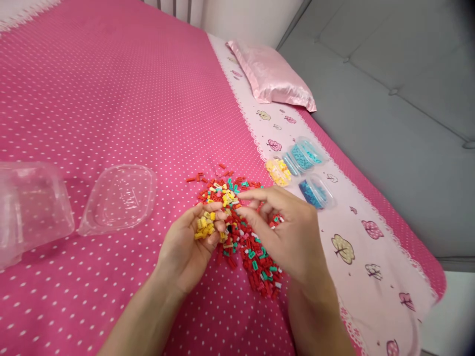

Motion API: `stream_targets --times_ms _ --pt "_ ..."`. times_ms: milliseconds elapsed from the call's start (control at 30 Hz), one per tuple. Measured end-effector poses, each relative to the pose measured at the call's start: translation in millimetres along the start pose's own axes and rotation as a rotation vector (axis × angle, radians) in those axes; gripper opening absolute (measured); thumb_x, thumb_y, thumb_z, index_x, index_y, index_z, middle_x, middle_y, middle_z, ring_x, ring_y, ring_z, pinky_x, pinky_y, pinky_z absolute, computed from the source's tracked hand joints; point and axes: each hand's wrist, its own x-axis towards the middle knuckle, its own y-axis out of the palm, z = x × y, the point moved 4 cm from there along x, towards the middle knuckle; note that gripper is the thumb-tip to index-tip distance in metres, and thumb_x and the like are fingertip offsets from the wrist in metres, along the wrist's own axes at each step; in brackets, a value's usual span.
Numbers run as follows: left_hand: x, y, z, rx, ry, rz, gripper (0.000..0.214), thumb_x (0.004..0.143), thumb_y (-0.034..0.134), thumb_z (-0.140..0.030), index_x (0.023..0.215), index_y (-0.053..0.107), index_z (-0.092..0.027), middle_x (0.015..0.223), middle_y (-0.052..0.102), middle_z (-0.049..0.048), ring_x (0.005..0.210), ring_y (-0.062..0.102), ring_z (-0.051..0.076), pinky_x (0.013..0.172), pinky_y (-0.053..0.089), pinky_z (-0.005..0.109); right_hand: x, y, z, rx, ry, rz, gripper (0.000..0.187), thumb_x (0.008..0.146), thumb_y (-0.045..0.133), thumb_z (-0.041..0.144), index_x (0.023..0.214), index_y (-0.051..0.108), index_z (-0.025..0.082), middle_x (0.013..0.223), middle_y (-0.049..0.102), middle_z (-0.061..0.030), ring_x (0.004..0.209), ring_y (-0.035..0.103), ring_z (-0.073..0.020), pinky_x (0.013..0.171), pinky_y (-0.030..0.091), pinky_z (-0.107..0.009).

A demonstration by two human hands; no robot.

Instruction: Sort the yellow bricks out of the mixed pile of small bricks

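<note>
My left hand (189, 242) is cupped palm up, its fingers curled around a handful of small yellow toy bricks (204, 226). Just right of it, my right hand (285, 227) reaches over a heap of small toy bricks (256, 252), mostly red with green, white and yellow ones mixed in. Thumb and forefinger of that hand are apart, close to some yellow bricks (229, 199) on top of the heap. I see nothing between them. The right hand hides part of the heap.
Sorted bricks fill small clear containers on the right: light yellow (279, 171), turquoise (304, 154) and blue (313, 193). A clear lid (120, 198) and a larger clear plastic box (33, 207) lie left. The pink dotted bedspread (111, 109) carries everything; a pillow (274, 74) lies beyond.
</note>
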Motion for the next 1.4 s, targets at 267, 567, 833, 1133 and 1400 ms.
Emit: stream_targets --times_ms 267,567,833,1133,1400 --pt "-2.0 -0.6 -4.3 0.018 0.056 -0.093 0.024 0.084 0.037 -0.011 0.068 0.054 -0.011 0.059 0.051 0.0039 0.043 0.043 0.006 0.035 0.036 0.013 7.2 19.7 -59.0 -0.322 0.304 0.352 0.02 0.078 0.053 0.012 0.085 0.068 0.023 0.082 0.073 -0.0009 0.08 0.067 -0.0179 0.075 0.048 -0.03" --pt "-2.7 1.2 -6.7 0.02 0.065 -0.093 0.023 0.085 0.034 -0.011 0.069 0.052 -0.012 0.059 0.05 0.0035 0.044 0.041 0.007 0.034 0.031 0.013 4.1 46.0 -74.3 -0.408 0.334 0.454 0.019 0.074 0.063 0.024 0.093 0.062 0.023 0.086 0.071 -0.0022 0.082 0.066 -0.0183 0.071 0.046 -0.027" --pt "-2.4 -0.4 -7.1 0.002 0.075 -0.079 0.024 0.085 0.034 -0.011 0.069 0.053 -0.012 0.059 0.049 0.0035 0.044 0.041 0.007 0.034 0.032 0.014 4.7 50.1 -68.8 -0.372 0.293 0.465 0.019 0.071 0.061 0.015 0.088 0.058 0.024 0.083 0.068 -0.0024 0.079 0.064 -0.0176 0.065 0.041 -0.025" --pt "-1.3 -1.4 -6.1 0.007 0.085 -0.071 0.024 0.085 0.034 -0.011 0.069 0.053 -0.012 0.06 0.049 0.004 0.044 0.042 0.007 0.035 0.033 0.014 7.9 48.2 -73.9 -0.293 0.292 0.461 0.011 0.071 0.057 0.012 0.074 0.06 0.022 0.07 0.065 0.0005 0.065 0.059 -0.0133 0.06 0.038 -0.023" --pt "-3.6 -1.6 -7.6 0.009 0.077 -0.074 0.026 0.085 0.033 -0.011 0.068 0.053 -0.012 0.059 0.05 0.004 0.044 0.042 0.007 0.035 0.033 0.014 8.9 44.9 -91.7 -0.061 0.291 0.469 0.015 0.066 0.054 0.007 0.073 0.059 0.019 0.067 0.063 0.0019 0.063 0.058 -0.011 0.061 0.041 -0.022"
